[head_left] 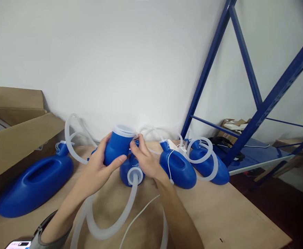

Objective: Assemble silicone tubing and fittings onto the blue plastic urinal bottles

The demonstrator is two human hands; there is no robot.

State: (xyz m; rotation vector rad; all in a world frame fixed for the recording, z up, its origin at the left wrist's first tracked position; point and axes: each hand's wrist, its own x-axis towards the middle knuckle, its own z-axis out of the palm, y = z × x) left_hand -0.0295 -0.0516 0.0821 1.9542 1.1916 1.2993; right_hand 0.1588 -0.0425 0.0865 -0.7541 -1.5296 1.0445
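Observation:
My left hand (101,165) is wrapped round a blue plastic funnel cup (117,147) with a translucent white rim, held above the table. My right hand (145,158) pinches the same cup at its right side, fingers closed near the rim. Just below them lies a blue bottle (125,170) with a white collar (135,175), from which a translucent hose (115,224) loops toward me. A thin white cord (138,216) runs across the wooden table (219,214).
A large blue jug (36,183) lies at the left beside an open cardboard box (16,138). Two more blue jugs (178,169) (213,169) with coiled hoses lie at the right. Blue metal shelving (245,138) stands right of the table. A phone (18,245) shows at the bottom left.

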